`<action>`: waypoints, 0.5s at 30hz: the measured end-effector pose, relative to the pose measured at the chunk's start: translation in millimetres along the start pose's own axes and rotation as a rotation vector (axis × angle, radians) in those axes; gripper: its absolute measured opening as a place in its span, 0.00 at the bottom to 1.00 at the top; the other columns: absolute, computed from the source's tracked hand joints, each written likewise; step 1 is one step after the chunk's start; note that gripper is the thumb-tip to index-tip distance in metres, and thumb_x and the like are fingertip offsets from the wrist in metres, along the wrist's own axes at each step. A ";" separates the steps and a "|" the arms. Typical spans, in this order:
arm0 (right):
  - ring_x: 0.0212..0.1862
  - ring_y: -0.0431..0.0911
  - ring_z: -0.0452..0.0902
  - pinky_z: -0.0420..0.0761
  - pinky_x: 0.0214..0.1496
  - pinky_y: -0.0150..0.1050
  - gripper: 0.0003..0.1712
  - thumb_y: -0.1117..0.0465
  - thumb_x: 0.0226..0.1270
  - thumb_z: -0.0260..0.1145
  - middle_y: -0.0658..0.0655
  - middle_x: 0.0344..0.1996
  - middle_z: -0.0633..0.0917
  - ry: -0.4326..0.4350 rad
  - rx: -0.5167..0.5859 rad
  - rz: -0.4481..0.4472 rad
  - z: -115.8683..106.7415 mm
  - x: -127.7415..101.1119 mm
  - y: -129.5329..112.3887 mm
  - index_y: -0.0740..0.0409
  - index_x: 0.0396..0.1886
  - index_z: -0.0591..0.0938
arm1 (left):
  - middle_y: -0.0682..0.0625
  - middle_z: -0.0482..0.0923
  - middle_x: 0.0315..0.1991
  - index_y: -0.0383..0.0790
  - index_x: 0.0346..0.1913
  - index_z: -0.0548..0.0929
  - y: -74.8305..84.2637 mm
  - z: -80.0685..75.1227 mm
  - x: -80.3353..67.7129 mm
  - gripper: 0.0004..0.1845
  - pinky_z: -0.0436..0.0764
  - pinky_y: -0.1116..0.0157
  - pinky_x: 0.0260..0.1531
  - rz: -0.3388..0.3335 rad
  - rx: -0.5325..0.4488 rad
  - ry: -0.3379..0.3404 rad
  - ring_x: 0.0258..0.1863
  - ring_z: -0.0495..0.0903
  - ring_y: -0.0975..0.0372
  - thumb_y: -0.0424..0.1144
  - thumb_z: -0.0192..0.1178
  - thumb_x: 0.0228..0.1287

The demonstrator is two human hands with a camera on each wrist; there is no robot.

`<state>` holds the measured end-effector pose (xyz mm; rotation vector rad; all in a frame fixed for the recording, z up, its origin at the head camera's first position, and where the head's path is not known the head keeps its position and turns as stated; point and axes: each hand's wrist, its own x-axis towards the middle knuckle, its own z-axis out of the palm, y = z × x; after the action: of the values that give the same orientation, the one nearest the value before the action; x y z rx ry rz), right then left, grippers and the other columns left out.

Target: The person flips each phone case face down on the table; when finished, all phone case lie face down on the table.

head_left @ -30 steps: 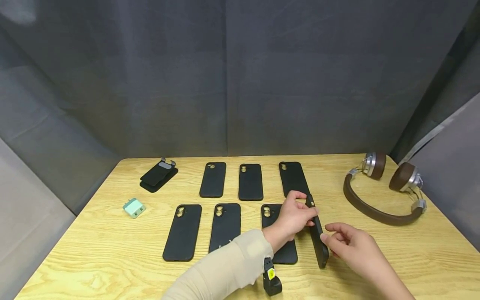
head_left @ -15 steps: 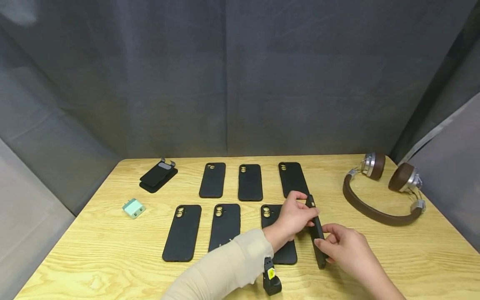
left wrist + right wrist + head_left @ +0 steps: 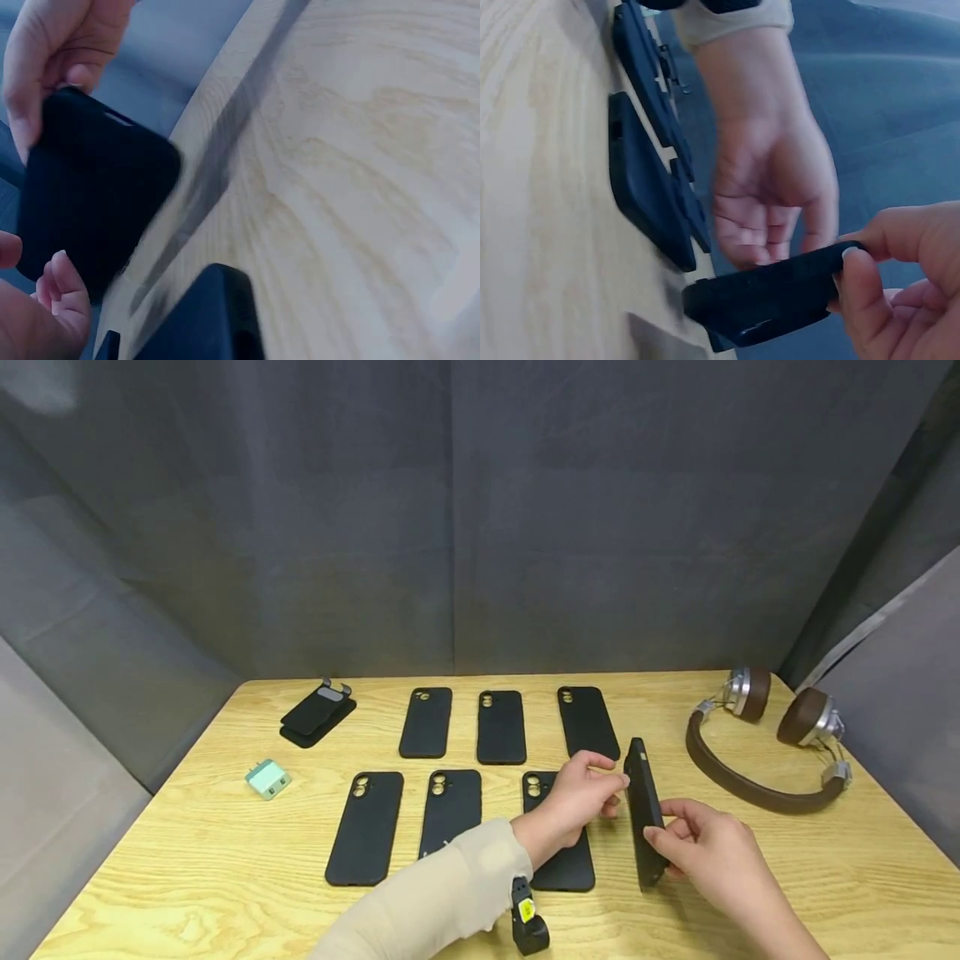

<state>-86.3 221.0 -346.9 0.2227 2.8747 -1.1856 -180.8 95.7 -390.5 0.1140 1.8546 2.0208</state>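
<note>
My right hand (image 3: 712, 852) pinches a black phone case (image 3: 645, 818) by its near end, thumb on one face and fingers on the other. The case stands on its long edge, tilted, above the right part of the table. My left hand (image 3: 573, 802) is at the case's far left side, fingers loosely bent and not wrapped round it; whether a fingertip still touches it I cannot tell. In the right wrist view, the left hand (image 3: 772, 180) hangs behind the held case (image 3: 772, 292). Under my left forearm lies another black phone case (image 3: 566, 864), partly covered.
More black phone cases lie flat in two rows, such as the front left case (image 3: 365, 827) and the back right case (image 3: 587, 722). Brown headphones (image 3: 757, 785) rest at right. A mint charger plug (image 3: 267, 777) and a black folding stand (image 3: 315, 710) are at left.
The right hand has closed on the near end of the phone case and lifted it slightly, turning it and shifting it right. The left hand has let go and drawn back a little left.
</note>
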 end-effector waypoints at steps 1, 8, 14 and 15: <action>0.21 0.40 0.76 0.73 0.23 0.32 0.26 0.57 0.61 0.64 0.51 0.23 0.82 0.005 0.011 0.005 -2.0 -0.5 -0.1 0.72 0.53 0.74 | 0.49 0.75 0.27 0.38 0.44 0.73 -1.0 -0.6 -0.9 0.11 0.75 0.71 0.21 -0.011 -0.004 -0.006 0.18 0.71 0.64 0.31 0.60 0.58; 0.22 0.40 0.77 0.75 0.27 0.32 0.30 0.54 0.63 0.63 0.53 0.27 0.83 0.027 0.087 0.007 -16.2 -0.8 0.7 0.73 0.56 0.71 | 0.48 0.73 0.28 0.37 0.41 0.73 -10.4 -2.0 -2.4 0.08 0.79 0.70 0.23 -0.070 -0.048 -0.038 0.19 0.73 0.64 0.30 0.58 0.59; 0.25 0.39 0.79 0.80 0.30 0.32 0.31 0.57 0.66 0.60 0.56 0.31 0.83 0.015 0.176 0.028 -22.8 0.0 0.9 0.77 0.59 0.66 | 0.48 0.72 0.28 0.36 0.43 0.73 -11.6 -3.3 -1.8 0.08 0.80 0.67 0.27 -0.081 -0.137 -0.097 0.22 0.74 0.63 0.29 0.56 0.60; 0.26 0.39 0.79 0.80 0.31 0.32 0.31 0.57 0.66 0.60 0.56 0.31 0.83 0.007 0.187 0.032 -23.0 0.2 1.0 0.77 0.59 0.66 | 0.49 0.73 0.28 0.37 0.43 0.73 -11.0 -3.5 -1.9 0.08 0.79 0.67 0.27 -0.079 -0.153 -0.113 0.23 0.74 0.63 0.29 0.55 0.61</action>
<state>-85.7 237.9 -331.2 0.2757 2.7543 -1.4509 -177.7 92.3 -401.3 0.1084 1.6063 2.0493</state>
